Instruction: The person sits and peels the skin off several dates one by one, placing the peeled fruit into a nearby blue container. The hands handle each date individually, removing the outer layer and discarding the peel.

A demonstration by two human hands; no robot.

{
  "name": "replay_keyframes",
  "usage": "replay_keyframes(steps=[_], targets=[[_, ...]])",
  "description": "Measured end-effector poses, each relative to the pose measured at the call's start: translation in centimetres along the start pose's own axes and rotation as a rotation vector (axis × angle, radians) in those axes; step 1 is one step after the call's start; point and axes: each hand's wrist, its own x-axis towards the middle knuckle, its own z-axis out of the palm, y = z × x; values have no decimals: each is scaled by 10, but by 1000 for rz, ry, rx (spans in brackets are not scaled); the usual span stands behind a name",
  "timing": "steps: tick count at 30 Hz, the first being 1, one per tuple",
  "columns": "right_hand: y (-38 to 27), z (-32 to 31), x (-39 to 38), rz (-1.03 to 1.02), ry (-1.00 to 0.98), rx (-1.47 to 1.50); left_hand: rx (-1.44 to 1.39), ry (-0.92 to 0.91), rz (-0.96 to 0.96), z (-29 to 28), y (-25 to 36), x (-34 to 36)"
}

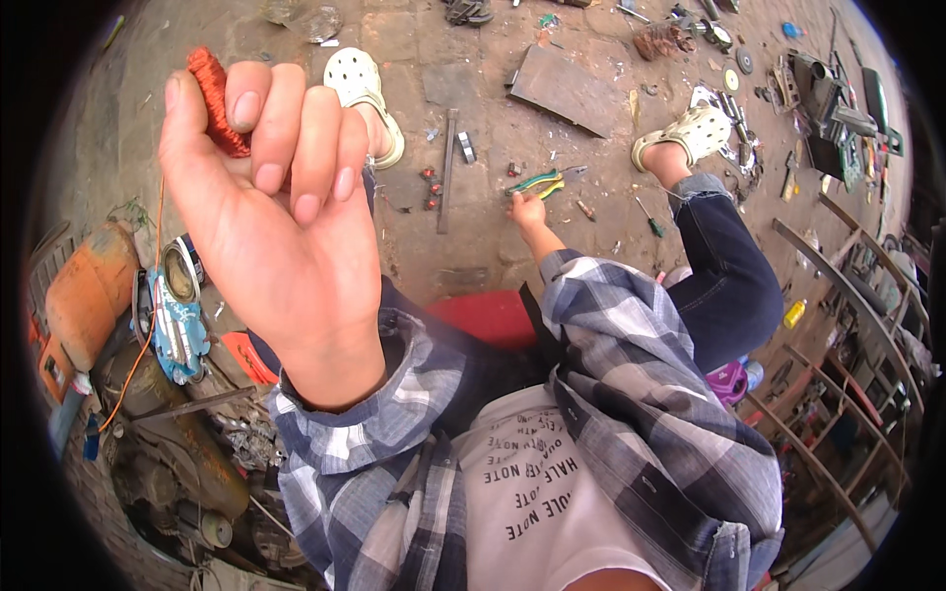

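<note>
Raised close at the upper left, my left hand (pixel 281 227) has its palm toward me and its fingers curled in. Between thumb and forefinger it grips a bundle of orange cord (pixel 209 94), wound tight. A loose strand runs down past the wrist toward the lower left. Lower and farther off, near the middle, my right hand (pixel 529 211) is closed round the handles of a pair of pliers (pixel 552 181) with green and yellow grips. The jaws point right, just above the paved ground.
A flat metal bar (pixel 446 172) and a dark metal plate (pixel 560 89) lie ahead. A screwdriver (pixel 650 219) is right of the pliers. Metal frames (pixel 828 266) and tools crowd the right side. An orange tank (pixel 94 281) and blue-white gloves (pixel 177 330) are at the left.
</note>
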Motion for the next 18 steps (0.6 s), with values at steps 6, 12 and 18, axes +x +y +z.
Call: replay_keyframes(steps=[6, 12, 18], targets=[[-35, -17, -33, -382, 35, -199, -4, 11, 39, -8, 2, -2], [-76, -68, -49, -477, -45, -19, -31, -55, 10, -2, 0, 7], [-134, -125, -112, -520, -228, 76, -112, 102, 80, 2, -9, 16]])
